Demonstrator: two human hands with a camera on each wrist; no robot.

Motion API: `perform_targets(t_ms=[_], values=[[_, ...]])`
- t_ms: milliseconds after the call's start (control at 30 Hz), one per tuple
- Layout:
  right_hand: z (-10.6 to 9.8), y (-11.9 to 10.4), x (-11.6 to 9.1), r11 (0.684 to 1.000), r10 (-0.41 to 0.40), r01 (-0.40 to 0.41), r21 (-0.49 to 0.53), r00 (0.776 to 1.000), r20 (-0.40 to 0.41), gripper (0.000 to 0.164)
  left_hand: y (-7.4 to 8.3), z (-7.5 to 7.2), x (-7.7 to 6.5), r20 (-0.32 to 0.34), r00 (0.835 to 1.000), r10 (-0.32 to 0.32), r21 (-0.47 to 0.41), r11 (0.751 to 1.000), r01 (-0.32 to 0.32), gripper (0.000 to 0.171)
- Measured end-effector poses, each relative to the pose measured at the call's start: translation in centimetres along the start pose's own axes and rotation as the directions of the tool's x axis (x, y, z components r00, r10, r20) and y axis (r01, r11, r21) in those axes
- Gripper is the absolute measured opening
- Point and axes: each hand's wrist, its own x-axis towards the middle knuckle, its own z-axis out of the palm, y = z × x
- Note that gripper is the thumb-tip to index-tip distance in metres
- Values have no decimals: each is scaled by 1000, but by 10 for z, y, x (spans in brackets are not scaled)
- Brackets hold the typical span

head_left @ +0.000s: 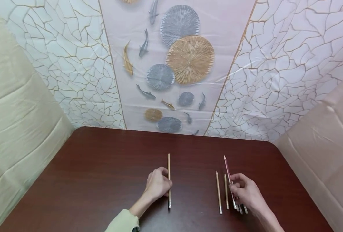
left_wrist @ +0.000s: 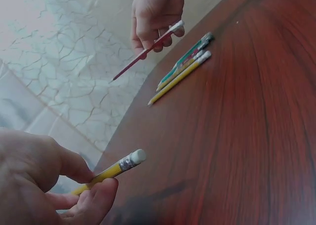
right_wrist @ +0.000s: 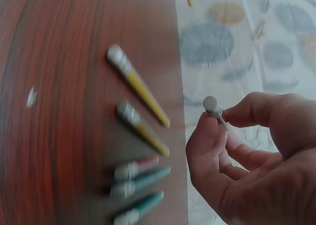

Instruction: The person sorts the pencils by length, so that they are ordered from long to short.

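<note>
My left hand (head_left: 159, 183) pinches a yellow pencil (head_left: 169, 164) between thumb and fingers, its white eraser (left_wrist: 139, 156) pointing toward me. Off to the right, my right hand (head_left: 245, 190) pinches a red pencil (head_left: 226, 164) and holds it above the table, tip pointing away. Under and beside that hand lie several pencils, roughly side by side: a yellow pencil (head_left: 219, 191), a shorter yellow pencil (head_left: 226, 193), a red pencil (right_wrist: 148, 162) and two green pencils (right_wrist: 150, 178). In the head view the right hand partly hides the red and green ones.
The dark reddish-brown table (head_left: 102, 167) has a glossy top. Behind it hangs a patterned cloth (head_left: 165, 64) with fish and round leaves. Beige padded panels (head_left: 12, 112) stand along the left and right sides.
</note>
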Motion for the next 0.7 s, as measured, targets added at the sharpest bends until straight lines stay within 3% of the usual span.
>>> perform_targets(t_ms=[267, 700], values=[[27, -12, 2, 994, -2, -2, 113, 999, 42, 34, -13, -24, -2, -17, 999, -33, 19, 999, 34, 35], [73, -28, 5, 984, -31, 8, 179, 991, 129, 30, -29, -50, -2, -65, 996, -56, 94, 994, 62, 35]])
